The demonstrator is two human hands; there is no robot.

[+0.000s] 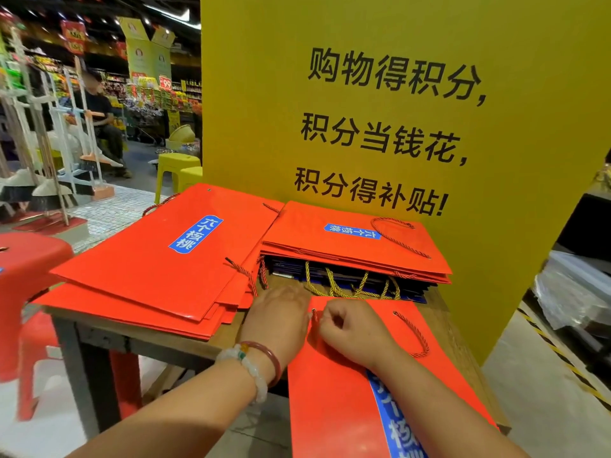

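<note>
Paper bag (pixel 340 401) in glossy red lies flat at the near right of a wooden table (pixel 155 338), its bottom end hanging over the table's front edge and cut off by the frame, as a shop worker fits it with a handle. The right hand (pixel 350 328) is curled tight, thumb and forefinger pinching what looks like a short cord end (pixel 313 313) at the eyelet in the bag's top left corner. The left hand (pixel 277 317) rests just beside that corner, but its fingers are blurred and whether they grip the bag's edge or only steady it cannot be told. A finished cord handle (pixel 417 335) already loops from the eyelet on the right. The bag looks light and thin, stiff enough to stay flat yet easy to crease, with a slick coating that would likely slide on the wood; it seems best held by the reinforced top edge near the eyelets, not by the loose cord. A blue label (pixel 393 421) is partly covered by the right forearm. Behind it, a pile of red bags (pixel 148 259) and a second pile (pixel 350 246) hide most of the dark blue bags (pixel 287 271) beneath, and their number cannot be judged.
</note>
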